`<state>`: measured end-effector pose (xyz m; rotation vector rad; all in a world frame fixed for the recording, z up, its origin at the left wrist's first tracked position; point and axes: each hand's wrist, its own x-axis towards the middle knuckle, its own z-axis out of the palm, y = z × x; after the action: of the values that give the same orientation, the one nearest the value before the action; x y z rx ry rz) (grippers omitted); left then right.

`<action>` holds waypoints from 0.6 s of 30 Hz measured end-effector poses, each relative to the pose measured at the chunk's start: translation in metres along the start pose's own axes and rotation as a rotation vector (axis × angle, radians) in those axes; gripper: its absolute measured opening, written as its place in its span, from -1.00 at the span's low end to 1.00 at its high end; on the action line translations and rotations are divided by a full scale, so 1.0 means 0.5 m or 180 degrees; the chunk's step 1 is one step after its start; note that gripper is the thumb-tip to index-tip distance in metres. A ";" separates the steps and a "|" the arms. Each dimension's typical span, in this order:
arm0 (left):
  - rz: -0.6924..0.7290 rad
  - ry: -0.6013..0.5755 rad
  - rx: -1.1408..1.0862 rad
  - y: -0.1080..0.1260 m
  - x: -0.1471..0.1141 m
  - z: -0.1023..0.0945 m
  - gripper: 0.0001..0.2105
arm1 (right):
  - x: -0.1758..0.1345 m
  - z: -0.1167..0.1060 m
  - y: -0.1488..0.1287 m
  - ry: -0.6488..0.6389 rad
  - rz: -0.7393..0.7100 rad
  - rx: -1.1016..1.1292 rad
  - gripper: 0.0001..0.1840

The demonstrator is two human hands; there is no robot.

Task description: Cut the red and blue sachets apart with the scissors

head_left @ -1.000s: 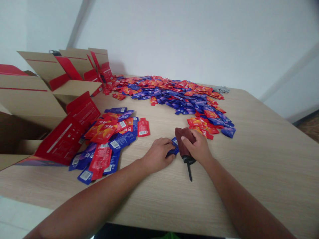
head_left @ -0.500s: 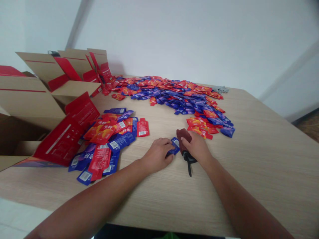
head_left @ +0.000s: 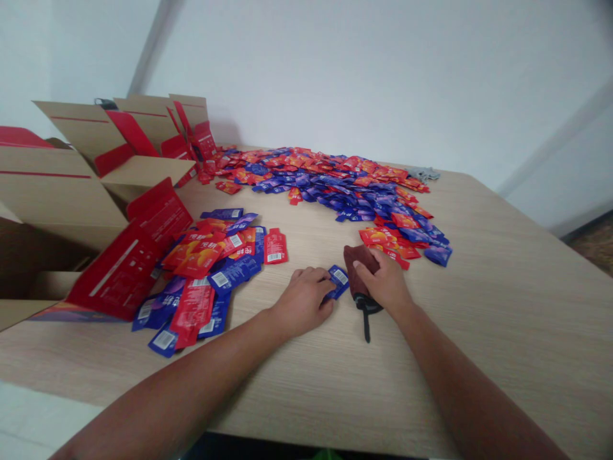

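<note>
Over the middle of the table my left hand [head_left: 309,300] lies with bent fingers and thumb on a small blue sachet [head_left: 339,280]. The sachet is flat on the wood with its barcode side up, partly covered by the fingers. To its right my right hand [head_left: 385,278] is closed around a dark brown cloth [head_left: 357,262]. A black object [head_left: 366,301] with a thin black strip pokes out below the cloth; what kind of thing it is I cannot make out. A red sachet [head_left: 275,246] lies alone, left of and beyond my left hand.
Red and blue sachets [head_left: 191,255] are heaped at the left, against open cardboard boxes [head_left: 115,275] with red flaps. A long pile of sachets [head_left: 335,179] stretches along the table's back, bending nearer on the right. A grey cloth [head_left: 424,172] lies behind its right end.
My right hand has shifted slightly right with the brown cloth, away from the blue sachet, so more of the sachet shows. My left hand stays almost where it was.
</note>
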<state>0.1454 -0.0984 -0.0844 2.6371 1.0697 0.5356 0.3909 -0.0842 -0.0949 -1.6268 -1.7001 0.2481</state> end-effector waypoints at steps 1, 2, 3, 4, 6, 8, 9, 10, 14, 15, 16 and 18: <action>-0.0014 -0.0004 0.0017 0.002 0.000 -0.002 -0.75 | -0.004 -0.001 -0.007 -0.0069 -0.0086 0.0186 -0.68; -0.0030 -0.0007 0.0033 0.004 -0.001 -0.003 -0.76 | -0.009 -0.001 -0.015 -0.0192 -0.0211 0.0331 -0.69; -0.0051 -0.0011 0.0047 0.006 -0.001 -0.004 -0.78 | -0.013 -0.001 -0.023 -0.0334 -0.0356 0.0439 -0.70; -0.0078 -0.0011 0.0060 0.007 -0.001 -0.004 -0.81 | -0.017 0.000 -0.030 -0.0535 -0.0501 0.0508 -0.70; -0.0117 -0.0023 0.0071 0.007 0.000 -0.004 -0.84 | -0.020 0.004 -0.040 -0.0849 -0.0672 0.0516 -0.67; -0.0114 -0.0020 0.0058 0.006 0.000 -0.003 -0.82 | -0.018 0.009 -0.041 -0.0952 -0.0660 0.0383 -0.68; -0.0100 -0.0014 0.0046 0.006 0.000 -0.002 -0.81 | -0.016 0.012 -0.039 -0.0908 -0.0597 0.0286 -0.71; -0.0085 -0.0008 0.0033 0.006 0.000 -0.002 -0.79 | -0.012 0.014 -0.034 -0.0839 -0.0508 0.0175 -0.74; -0.0073 -0.0029 0.0015 0.007 -0.001 -0.007 -0.75 | 0.001 0.016 -0.006 -0.0498 -0.0130 -0.0341 -0.80; -0.0072 -0.0035 0.0018 0.007 -0.001 -0.009 -0.76 | 0.002 0.015 0.001 -0.0420 -0.0076 -0.0442 -0.79; -0.0055 -0.0043 0.0009 0.006 0.000 -0.011 -0.76 | 0.003 0.013 0.007 -0.0350 -0.0044 -0.0504 -0.79; 0.0063 -0.0076 -0.0069 0.003 0.001 -0.015 -0.74 | 0.004 0.011 0.014 -0.0249 -0.0010 -0.0502 -0.79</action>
<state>0.1435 -0.0983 -0.0767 2.6312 1.0262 0.5157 0.3931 -0.0792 -0.1023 -1.7486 -1.8205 0.1822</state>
